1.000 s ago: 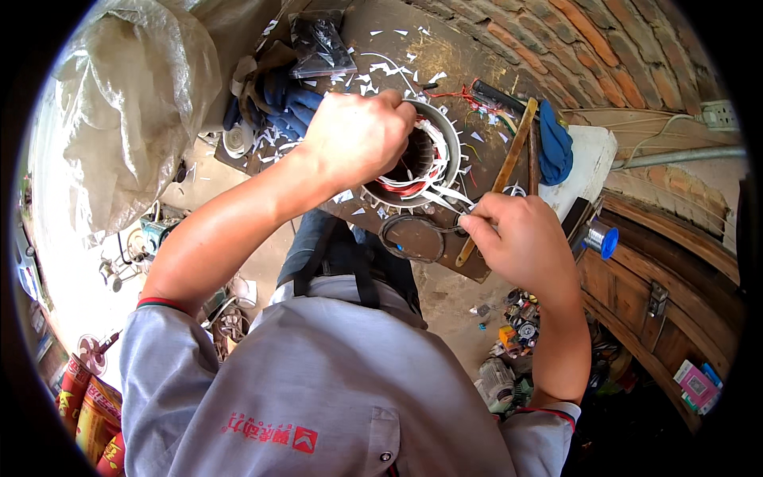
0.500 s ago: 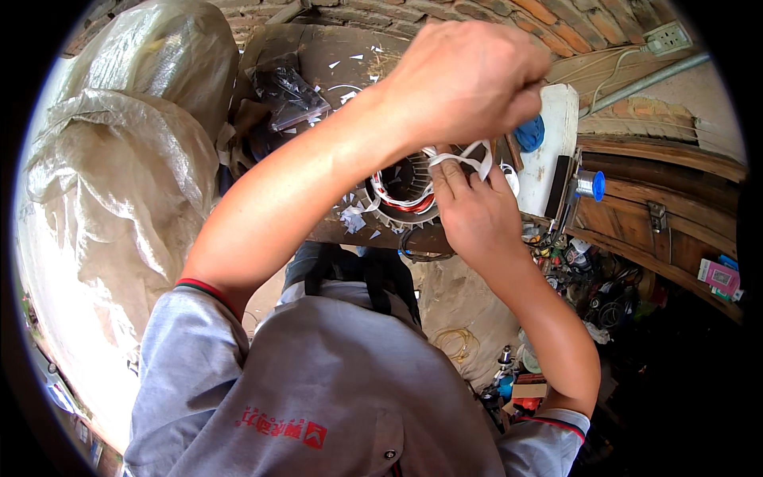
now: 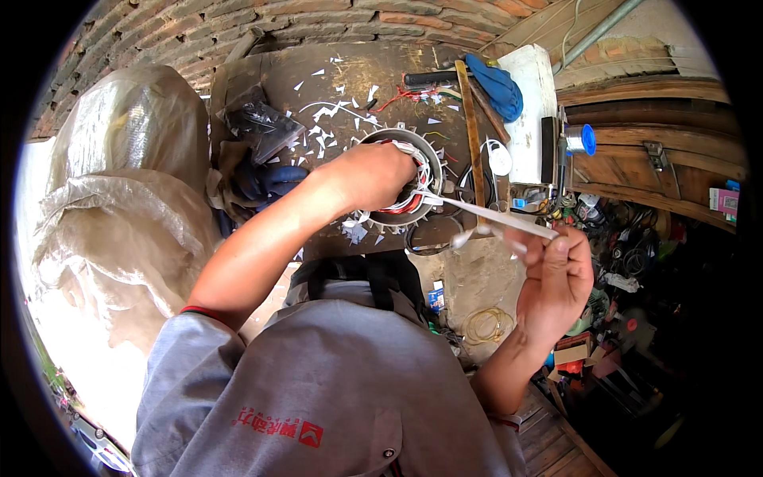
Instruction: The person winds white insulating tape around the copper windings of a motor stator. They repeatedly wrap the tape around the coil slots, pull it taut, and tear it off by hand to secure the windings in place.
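A round metal motor stator sits on the bench, with windings of white-wrapped and red wire along its inner edge. My left hand reaches over its left side, closed, the fingertips hidden inside the ring. A white tie tape runs taut from the stator's right side to my right hand. That hand pinches the tape between thumb and fingers, off to the right of the bench. A loose end of the tape hangs blurred beside the fingers.
White paper scraps litter the bench. Behind the stator lie a black-handled tool, a wooden strip and a blue cloth. A white board stands at the right, a dark plastic bag at the left.
My left hand has come down from high over the bench to the stator. My right hand has moved from the stator out to the right, drawing the white tape straight.
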Available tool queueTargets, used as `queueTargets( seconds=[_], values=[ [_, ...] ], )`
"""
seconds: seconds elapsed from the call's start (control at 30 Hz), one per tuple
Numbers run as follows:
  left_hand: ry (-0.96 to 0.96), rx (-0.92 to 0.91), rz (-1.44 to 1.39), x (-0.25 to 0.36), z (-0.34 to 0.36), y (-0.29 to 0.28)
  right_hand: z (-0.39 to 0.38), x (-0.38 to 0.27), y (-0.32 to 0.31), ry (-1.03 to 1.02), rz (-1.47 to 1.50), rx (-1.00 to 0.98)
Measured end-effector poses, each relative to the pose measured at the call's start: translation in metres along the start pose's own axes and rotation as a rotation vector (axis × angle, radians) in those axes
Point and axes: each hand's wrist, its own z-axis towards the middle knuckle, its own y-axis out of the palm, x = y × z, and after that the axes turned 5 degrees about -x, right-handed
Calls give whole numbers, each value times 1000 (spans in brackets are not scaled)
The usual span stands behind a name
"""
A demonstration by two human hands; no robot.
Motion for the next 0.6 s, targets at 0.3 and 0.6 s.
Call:
queueTargets(
  seconds=[0.3, 0.6],
  values=[
    [-12, 36, -41, 10, -1, 4, -43, -14, -45, 132, 152, 58],
    [45, 72, -159, 3, 3, 0, -58, 23, -8, 341, -295, -403]
  ],
)
